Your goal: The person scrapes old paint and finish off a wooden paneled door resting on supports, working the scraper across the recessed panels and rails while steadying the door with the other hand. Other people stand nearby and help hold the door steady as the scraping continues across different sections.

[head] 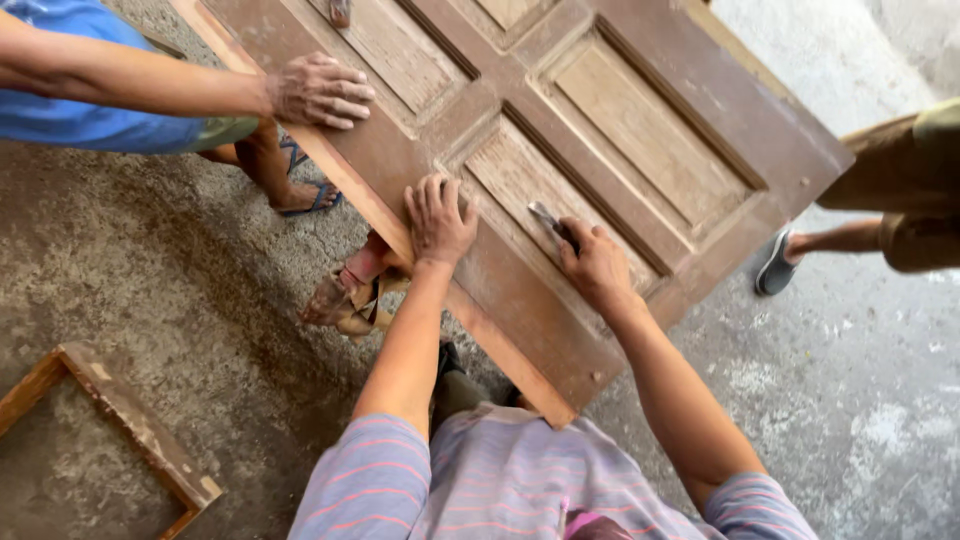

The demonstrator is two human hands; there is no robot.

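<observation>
A brown panelled wooden door [640, 130] lies flat and raised above the floor, stretching from near me to the top of the view. My left hand [438, 220] rests flat on the door's frame near its left edge, fingers spread. My right hand [595, 262] grips a metal scraper [548, 222] whose blade touches the edge of a bare, lighter panel. Another person's hand [320, 90] presses flat on the door's left edge farther up.
A person in a blue top and sandals [310, 198] stands at the left. Another person's leg and grey shoe [776, 268] are at the right. My sandalled foot [345, 300] shows under the door. A wooden frame [130, 420] lies on the concrete floor at lower left.
</observation>
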